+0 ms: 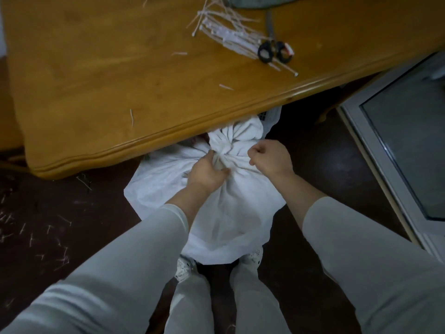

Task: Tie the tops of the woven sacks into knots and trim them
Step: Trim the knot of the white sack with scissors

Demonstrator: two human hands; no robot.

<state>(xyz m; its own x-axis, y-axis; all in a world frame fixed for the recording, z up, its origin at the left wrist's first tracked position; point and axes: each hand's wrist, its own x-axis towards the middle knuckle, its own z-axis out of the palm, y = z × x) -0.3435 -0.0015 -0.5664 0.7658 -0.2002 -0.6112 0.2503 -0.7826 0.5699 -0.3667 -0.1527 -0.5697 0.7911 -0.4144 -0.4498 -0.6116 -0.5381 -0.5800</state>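
Note:
A white woven sack (224,213) stands on the dark floor between my feet and the table. Its top is gathered into a bunched neck, and the loose end (238,131) fans out under the table edge. My left hand (207,172) is clenched around the gathered neck. My right hand (269,157) is a closed fist just right of the neck; whether it holds a tie or a fold of cloth is hidden. On the table lie black-handled scissors (274,50) and a heap of white cable ties (228,32).
The wooden table (96,68) juts over the sack, its rim close above my hands. Cut tie ends (36,237) litter the floor at left. A white-framed glass panel (397,131) leans at right. A white basket (272,116) sits behind the sack.

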